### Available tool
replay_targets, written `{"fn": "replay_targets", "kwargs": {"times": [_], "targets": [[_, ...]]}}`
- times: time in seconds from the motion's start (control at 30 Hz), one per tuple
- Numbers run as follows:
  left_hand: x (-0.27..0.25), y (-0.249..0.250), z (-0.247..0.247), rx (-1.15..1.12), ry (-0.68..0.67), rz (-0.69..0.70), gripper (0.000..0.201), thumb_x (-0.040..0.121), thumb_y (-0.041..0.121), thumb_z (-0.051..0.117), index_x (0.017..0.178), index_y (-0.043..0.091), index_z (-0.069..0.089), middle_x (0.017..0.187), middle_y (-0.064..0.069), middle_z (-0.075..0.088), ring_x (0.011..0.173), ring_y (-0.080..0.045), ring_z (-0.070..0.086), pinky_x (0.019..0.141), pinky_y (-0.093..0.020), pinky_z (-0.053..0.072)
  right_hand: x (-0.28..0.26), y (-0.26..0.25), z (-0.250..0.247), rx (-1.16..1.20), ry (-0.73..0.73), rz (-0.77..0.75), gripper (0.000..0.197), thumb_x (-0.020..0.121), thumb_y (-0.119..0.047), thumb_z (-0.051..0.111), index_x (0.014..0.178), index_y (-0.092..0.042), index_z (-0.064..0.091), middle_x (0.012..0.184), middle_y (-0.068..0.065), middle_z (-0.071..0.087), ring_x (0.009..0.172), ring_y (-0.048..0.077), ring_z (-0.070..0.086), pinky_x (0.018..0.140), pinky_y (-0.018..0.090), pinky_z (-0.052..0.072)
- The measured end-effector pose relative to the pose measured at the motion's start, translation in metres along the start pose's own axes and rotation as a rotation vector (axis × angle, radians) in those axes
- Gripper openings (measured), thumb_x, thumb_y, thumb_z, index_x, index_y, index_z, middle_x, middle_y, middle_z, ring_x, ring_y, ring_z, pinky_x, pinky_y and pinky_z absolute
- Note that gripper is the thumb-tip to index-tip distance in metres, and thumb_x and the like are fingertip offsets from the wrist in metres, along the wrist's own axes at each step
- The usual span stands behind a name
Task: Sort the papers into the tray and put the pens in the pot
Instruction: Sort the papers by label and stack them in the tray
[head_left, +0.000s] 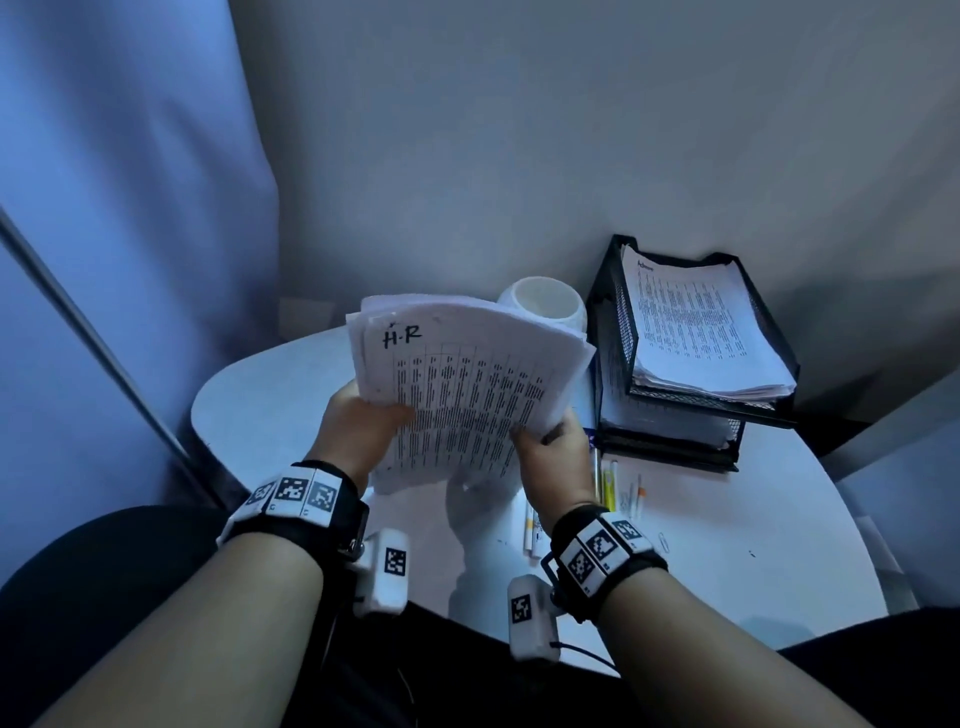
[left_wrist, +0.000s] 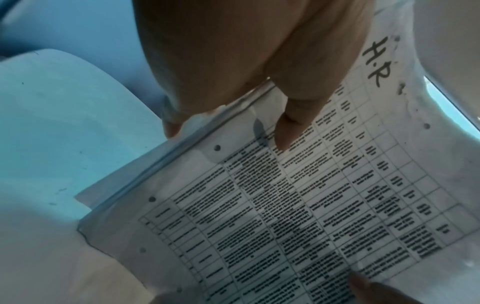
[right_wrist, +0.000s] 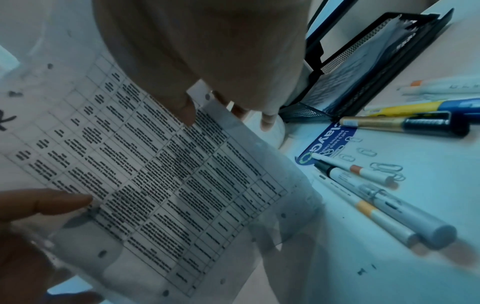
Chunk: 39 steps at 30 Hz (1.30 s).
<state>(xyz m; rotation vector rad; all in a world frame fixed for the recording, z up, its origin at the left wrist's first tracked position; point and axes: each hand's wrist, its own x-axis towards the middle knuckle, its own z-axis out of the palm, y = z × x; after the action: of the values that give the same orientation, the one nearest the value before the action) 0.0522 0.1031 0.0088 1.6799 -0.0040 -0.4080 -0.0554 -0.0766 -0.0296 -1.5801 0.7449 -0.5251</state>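
I hold a thick stack of printed papers (head_left: 467, 384), marked "H.R" at its top, up over the white table (head_left: 270, 395). My left hand (head_left: 358, 421) grips its left edge, thumb on the front sheet (left_wrist: 298, 205). My right hand (head_left: 550, 447) pinches the lower right edge, thumb on the page (right_wrist: 155, 164). A black mesh two-tier tray (head_left: 618, 322) stands at the back right with papers (head_left: 701, 322) in both tiers. A white pot (head_left: 545, 306) sits behind the stack, beside the tray. Several pens (head_left: 608, 483) lie on the table under my right hand; the right wrist view shows these pens (right_wrist: 384, 214) closer.
Loose paper clips (right_wrist: 384, 166) and a blue card (right_wrist: 322, 144) lie among the pens in front of the tray (right_wrist: 358, 53). A wall rises behind the table and a pale panel (head_left: 104, 208) stands to the left. My dark lap is at the table's near edge.
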Motion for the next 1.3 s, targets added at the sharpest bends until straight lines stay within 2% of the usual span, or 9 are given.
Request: {"fn": "replay_targets", "kwargs": {"times": [0.17, 0.37, 0.47, 0.53, 0.83, 0.97, 1.07, 1.17, 1.3], "targets": [[0.0, -0.003, 0.003, 0.064, -0.021, -0.008, 0.023, 0.079, -0.001, 0.067, 0.091, 0.017, 0.073, 0.096, -0.005, 0.077, 0.098, -0.03, 0.07, 0.094, -0.054, 0.056, 0.004, 0.008, 0.004, 0.012, -0.074, 0.068, 0.024, 0.092, 0.0, 0.062, 0.107, -0.019, 0.064, 0.105, 0.003, 0.074, 0.097, 0.02, 0.07, 0.075, 0.032, 0.058], [-0.005, -0.006, 0.013, 0.106, -0.022, 0.04, 0.01, 0.098, 0.012, 0.062, 0.1, 0.02, 0.068, 0.095, 0.006, 0.071, 0.094, -0.02, 0.068, 0.08, -0.034, 0.053, 0.01, 0.019, -0.007, 0.03, -0.041, 0.157, 0.025, 0.093, -0.001, 0.063, 0.115, -0.013, 0.059, 0.11, 0.011, 0.071, 0.103, 0.03, 0.07, 0.082, 0.043, 0.061], [-0.002, 0.0, 0.014, -0.041, 0.002, 0.05, 0.02, 0.098, 0.014, 0.066, 0.117, 0.016, 0.071, 0.109, 0.0, 0.075, 0.105, -0.026, 0.07, 0.098, -0.047, 0.055, 0.012, 0.027, -0.023, 0.154, 0.044, 0.217, 0.046, 0.091, -0.005, 0.072, 0.13, -0.016, 0.05, 0.12, 0.005, 0.063, 0.102, 0.022, 0.068, 0.078, 0.031, 0.055], [0.0, 0.002, 0.016, -0.149, 0.01, 0.049, 0.028, 0.099, 0.013, 0.066, 0.126, 0.012, 0.069, 0.119, -0.003, 0.075, 0.11, -0.026, 0.07, 0.103, -0.049, 0.053, 0.013, 0.032, -0.03, 0.245, 0.052, 0.32, 0.055, 0.089, -0.008, 0.075, 0.135, -0.018, 0.045, 0.123, 0.009, 0.062, 0.103, 0.024, 0.066, 0.08, 0.034, 0.052], [0.001, -0.008, 0.024, -0.245, -0.041, 0.009, 0.014, 0.1, 0.007, 0.064, 0.111, 0.015, 0.069, 0.113, -0.001, 0.073, 0.108, -0.021, 0.069, 0.108, -0.046, 0.049, -0.009, 0.043, -0.031, 0.575, -0.175, 0.643, 0.009, 0.099, -0.005, 0.055, 0.105, -0.001, 0.061, 0.092, 0.014, 0.075, 0.081, 0.031, 0.073, 0.082, 0.045, 0.062], [-0.003, -0.009, 0.025, -0.093, -0.19, -0.038, 0.013, 0.1, 0.016, 0.067, 0.113, 0.014, 0.07, 0.112, -0.007, 0.077, 0.101, -0.029, 0.075, 0.084, -0.043, 0.062, -0.01, 0.053, -0.043, 0.565, -0.082, 0.68, 0.023, 0.103, -0.002, 0.05, 0.122, -0.003, 0.063, 0.102, 0.018, 0.077, 0.085, 0.031, 0.073, 0.065, 0.038, 0.065], [-0.005, -0.011, 0.027, 0.156, -0.276, -0.066, 0.015, 0.1, 0.025, 0.066, 0.111, 0.015, 0.07, 0.107, -0.007, 0.076, 0.091, -0.029, 0.076, 0.076, -0.036, 0.058, -0.012, 0.058, -0.064, 0.61, 0.021, 0.689, 0.026, 0.102, 0.004, 0.047, 0.119, -0.007, 0.064, 0.11, 0.019, 0.075, 0.092, 0.033, 0.071, 0.06, 0.039, 0.065], [-0.004, -0.016, 0.026, 0.328, -0.335, -0.073, 0.011, 0.096, 0.026, 0.067, 0.104, 0.02, 0.071, 0.1, -0.006, 0.077, 0.075, -0.022, 0.071, 0.069, -0.031, 0.049, -0.013, 0.066, -0.09, 0.647, 0.157, 0.704, 0.021, 0.101, 0.006, 0.046, 0.107, -0.003, 0.064, 0.088, 0.017, 0.078, 0.088, 0.034, 0.069, 0.053, 0.037, 0.063], [-0.004, -0.016, 0.025, 0.506, -0.368, -0.054, 0.01, 0.096, 0.03, 0.063, 0.101, 0.027, 0.071, 0.097, 0.001, 0.076, 0.082, -0.018, 0.074, 0.068, -0.029, 0.049, -0.001, 0.087, -0.122, 0.674, 0.335, 0.771, 0.022, 0.104, -0.005, 0.046, 0.118, 0.003, 0.06, 0.095, 0.019, 0.071, 0.084, 0.034, 0.065, 0.079, 0.046, 0.055]]}}
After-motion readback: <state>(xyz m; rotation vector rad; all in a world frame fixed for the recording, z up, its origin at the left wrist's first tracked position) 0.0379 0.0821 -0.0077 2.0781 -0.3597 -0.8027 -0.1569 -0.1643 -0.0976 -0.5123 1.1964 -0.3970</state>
